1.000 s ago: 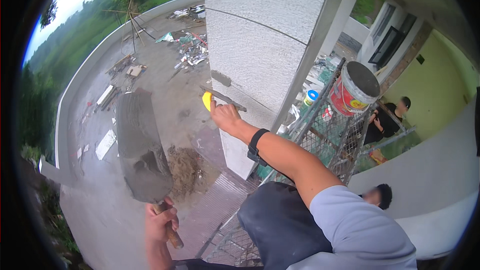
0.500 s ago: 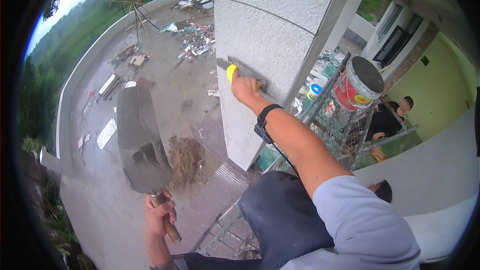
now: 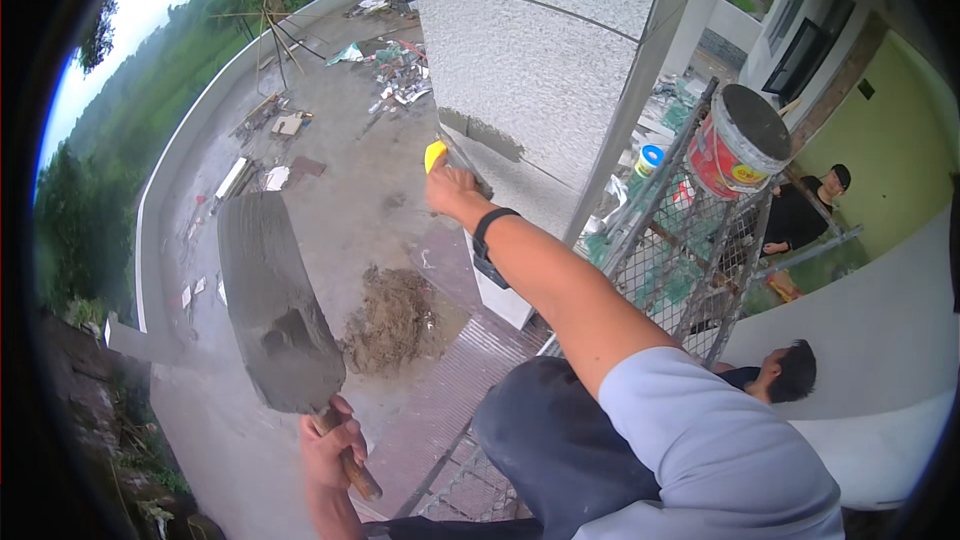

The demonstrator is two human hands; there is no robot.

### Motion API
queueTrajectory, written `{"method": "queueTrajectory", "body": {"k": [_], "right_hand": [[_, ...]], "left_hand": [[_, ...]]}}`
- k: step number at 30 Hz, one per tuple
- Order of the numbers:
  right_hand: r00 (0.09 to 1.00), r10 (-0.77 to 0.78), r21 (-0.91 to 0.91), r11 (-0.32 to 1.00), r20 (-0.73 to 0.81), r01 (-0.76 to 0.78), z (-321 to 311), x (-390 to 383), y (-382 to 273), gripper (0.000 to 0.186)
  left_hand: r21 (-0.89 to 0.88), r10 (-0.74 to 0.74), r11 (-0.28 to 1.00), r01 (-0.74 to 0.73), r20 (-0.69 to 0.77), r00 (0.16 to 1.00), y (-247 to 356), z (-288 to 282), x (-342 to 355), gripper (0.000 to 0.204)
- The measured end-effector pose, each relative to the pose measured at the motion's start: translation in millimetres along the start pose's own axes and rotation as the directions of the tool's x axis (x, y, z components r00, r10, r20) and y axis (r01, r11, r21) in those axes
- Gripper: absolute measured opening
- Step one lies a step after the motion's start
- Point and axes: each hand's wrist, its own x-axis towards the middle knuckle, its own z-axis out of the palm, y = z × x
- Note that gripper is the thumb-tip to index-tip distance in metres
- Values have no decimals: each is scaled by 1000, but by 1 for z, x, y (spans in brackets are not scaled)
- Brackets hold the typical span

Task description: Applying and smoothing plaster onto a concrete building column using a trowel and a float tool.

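Observation:
My left hand (image 3: 332, 445) grips the wooden handle (image 3: 355, 470) of a flat plastering board (image 3: 275, 300) spread with wet grey mortar. My right hand (image 3: 455, 190) holds a trowel (image 3: 470, 170) by its yellow handle (image 3: 435, 154), at the left edge of the white textured pillar (image 3: 540, 30). A darker band of mortar (image 3: 495, 140) lies on the pillar just above the trowel, along a step in the surface. The trowel's blade is partly behind my fingers.
A metal mesh scaffold (image 3: 660, 270) carries a red-and-white bucket (image 3: 735, 140); a smaller bucket (image 3: 648, 162) stands beside it. Two people (image 3: 800, 210) (image 3: 785, 370) are at right. Below lie a sand pile (image 3: 390, 320) and rubble (image 3: 395, 70), within a curved parapet (image 3: 150, 240).
My right hand and trowel rose onto the pillar, then drew down and left to its edge. The mortar band there looks longer. My left hand still holds the board in much the same place.

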Motion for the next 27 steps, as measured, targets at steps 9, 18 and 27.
{"method": "queueTrajectory", "body": {"k": [9, 18, 27], "right_hand": [[980, 54, -42, 997, -192, -63, -11, 34, -8, 60], [980, 172, 20, 985, -104, -170, -33, -52, 38, 67], [977, 205, -22, 978, -59, -207, -57, -138, 101, 60]], "left_hand": [[-7, 11, 1000, -11, -18, 1000, 1, 8, 0, 25], [42, -83, 996, 80, 69, 994, -12, 22, 36, 21], [18, -116, 993, 114, 147, 982, -27, 17, 48, 20]]}}
